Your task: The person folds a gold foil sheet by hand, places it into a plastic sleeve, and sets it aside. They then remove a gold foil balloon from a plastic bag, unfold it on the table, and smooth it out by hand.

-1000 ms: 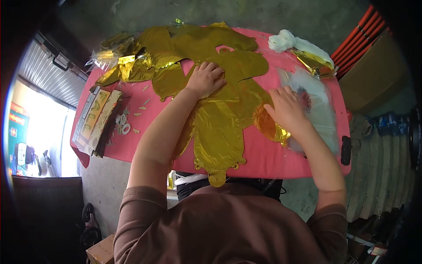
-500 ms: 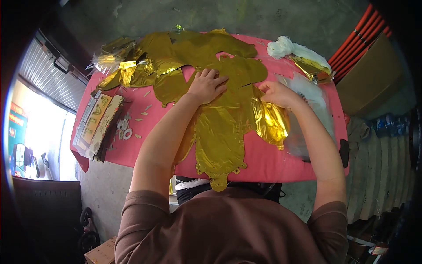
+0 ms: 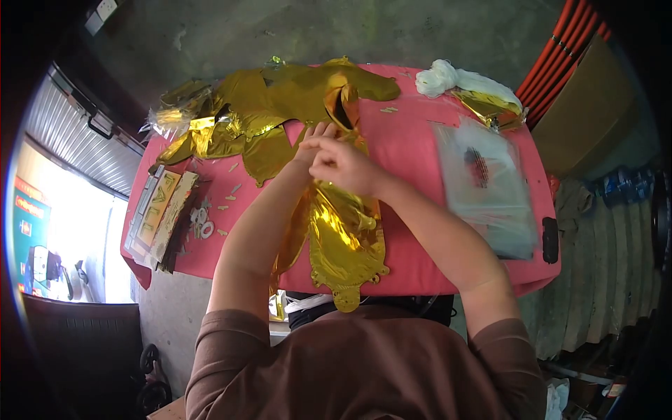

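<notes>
A gold foil piece point(image 3: 348, 241) lies lengthwise near the front edge of the pink-covered table, its scalloped end hanging over the edge. Its upper part is folded over and stands up in a curl beyond my hands. My left hand point(image 3: 316, 140) lies on the foil with its fingers extended, partly hidden by the other hand. Crossed over to the left, my right hand point(image 3: 339, 162) has curled fingers closed on the folded foil, beside my left hand. More flat gold foil point(image 3: 294, 91) spreads across the far left of the table.
Clear plastic bags point(image 3: 486, 189) lie at the right on the pink cloth point(image 3: 413, 238). White string point(image 3: 441, 78) and a gold packet point(image 3: 486, 108) are at the back right. A stack of printed cards point(image 3: 161, 213) and white tape rings point(image 3: 203, 222) are at the left.
My right hand has moved left across the foil, carrying its right side over, and now meets my left hand. The cloth and the clear bags at the right are uncovered.
</notes>
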{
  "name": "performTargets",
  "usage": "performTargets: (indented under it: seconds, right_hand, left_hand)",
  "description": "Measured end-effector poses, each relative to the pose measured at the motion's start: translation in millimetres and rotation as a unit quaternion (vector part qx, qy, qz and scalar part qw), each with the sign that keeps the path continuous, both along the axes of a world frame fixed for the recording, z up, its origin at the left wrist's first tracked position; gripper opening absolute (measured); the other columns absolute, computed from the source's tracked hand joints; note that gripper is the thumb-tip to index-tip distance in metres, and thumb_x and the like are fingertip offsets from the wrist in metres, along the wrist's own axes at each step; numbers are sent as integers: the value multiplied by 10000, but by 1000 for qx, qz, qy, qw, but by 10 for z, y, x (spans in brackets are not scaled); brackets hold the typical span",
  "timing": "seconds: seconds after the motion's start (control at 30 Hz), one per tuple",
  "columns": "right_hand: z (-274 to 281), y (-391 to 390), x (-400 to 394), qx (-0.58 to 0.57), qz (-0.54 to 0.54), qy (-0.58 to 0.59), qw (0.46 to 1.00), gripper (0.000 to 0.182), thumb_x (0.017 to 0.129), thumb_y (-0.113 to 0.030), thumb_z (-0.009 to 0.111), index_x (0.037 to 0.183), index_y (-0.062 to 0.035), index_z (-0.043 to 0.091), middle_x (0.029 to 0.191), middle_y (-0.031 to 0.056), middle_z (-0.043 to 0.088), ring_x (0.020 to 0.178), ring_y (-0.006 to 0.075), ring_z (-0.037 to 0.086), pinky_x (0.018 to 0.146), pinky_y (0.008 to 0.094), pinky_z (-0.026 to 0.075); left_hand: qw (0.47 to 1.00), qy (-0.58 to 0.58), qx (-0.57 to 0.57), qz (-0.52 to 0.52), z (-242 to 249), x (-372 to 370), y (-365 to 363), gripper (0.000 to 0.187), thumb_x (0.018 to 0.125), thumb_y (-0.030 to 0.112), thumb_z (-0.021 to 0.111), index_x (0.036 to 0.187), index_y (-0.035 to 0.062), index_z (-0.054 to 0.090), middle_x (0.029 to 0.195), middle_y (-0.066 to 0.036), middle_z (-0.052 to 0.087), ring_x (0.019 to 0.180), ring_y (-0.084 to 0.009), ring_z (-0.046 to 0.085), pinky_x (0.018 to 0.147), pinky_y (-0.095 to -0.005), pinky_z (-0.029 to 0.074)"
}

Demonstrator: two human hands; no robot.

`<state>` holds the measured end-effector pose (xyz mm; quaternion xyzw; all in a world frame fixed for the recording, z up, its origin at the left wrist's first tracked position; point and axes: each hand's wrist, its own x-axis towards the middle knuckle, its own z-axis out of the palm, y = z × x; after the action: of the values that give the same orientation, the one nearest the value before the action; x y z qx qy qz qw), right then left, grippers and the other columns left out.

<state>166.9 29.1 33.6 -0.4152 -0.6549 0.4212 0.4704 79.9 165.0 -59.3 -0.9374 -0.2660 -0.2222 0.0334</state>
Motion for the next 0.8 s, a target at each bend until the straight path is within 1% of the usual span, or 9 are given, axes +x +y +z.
performTargets:
  seconds: [0.13,0.2,0.3,0.33,0.43,0.57,0.6,0.67,0.8]
  right_hand:
    - [-97,-54,395,18,-64,99,993,194,885,-121,545,965,52,578,785,61,570,680,129,571,657,252,461]
    - [-291,-62,601,53,-244,-128,960,277,891,-153,536,1080,49,550,993,159,582,862,235,606,777,300,477]
    - [-610,-107,594,170,-276,-283,903,439,902,-222,510,1245,46,451,1261,244,465,1139,343,497,948,396,402]
    - [-650,-138,563,166,-276,-283,903,439,902,-222,510,1245,46,451,1261,244,465,1139,343,497,948,396,402]
    - [-685,-209,327,36,-214,-418,882,699,928,-431,377,1379,81,225,1448,268,223,1371,361,190,1111,473,142]
    - [-510,-295,-21,-37,-193,-479,856,689,958,-419,360,1414,56,157,1452,289,190,1382,332,176,1115,457,150]
    - [-373,-318,-17,-38,-192,-478,856,689,958,-419,360,1414,56,157,1452,289,190,1382,332,176,1115,457,150]
    - [-167,-342,68,-68,-102,-17,992,607,966,-344,394,1405,38,220,1446,267,233,1370,317,224,1110,399,200]
    - [-410,-266,533,36,-169,-43,984,526,957,-262,437,1377,25,306,1435,237,285,1356,318,261,1098,355,238]
  left_hand:
    - [982,188,0,-20,342,-38,-161,405,806,325,534,1188,193,551,1183,-85,479,1130,-273,415,945,-416,344]
    - [996,77,0,-43,297,-23,-173,366,866,363,477,1200,236,555,1208,-101,499,1147,-290,428,948,-437,345]
    - [995,84,46,-39,246,-29,-144,338,887,347,454,1192,257,569,1232,-100,506,1158,-287,438,962,-445,333]
    - [994,81,62,-43,233,-29,-135,345,879,330,461,1193,237,571,1233,-95,508,1163,-283,439,974,-444,322]
    - [977,208,6,-37,247,-24,-26,352,861,265,470,1186,175,571,1265,-91,498,1202,-268,426,1016,-443,285]
    - [962,272,-29,-9,476,10,-187,366,845,207,469,1192,128,552,1305,-76,484,1271,-245,378,1054,-439,241]
    - [959,280,-43,-8,479,23,-181,377,850,191,458,1214,131,533,1330,-70,467,1290,-239,362,1062,-441,233]
    - [956,289,-60,-7,459,22,-156,389,854,174,447,1236,134,513,1355,-64,451,1308,-233,346,1069,-442,225]
    - [975,201,91,-34,121,-17,-18,435,858,164,430,1292,143,449,1384,-62,417,1303,-244,356,1074,-462,217]
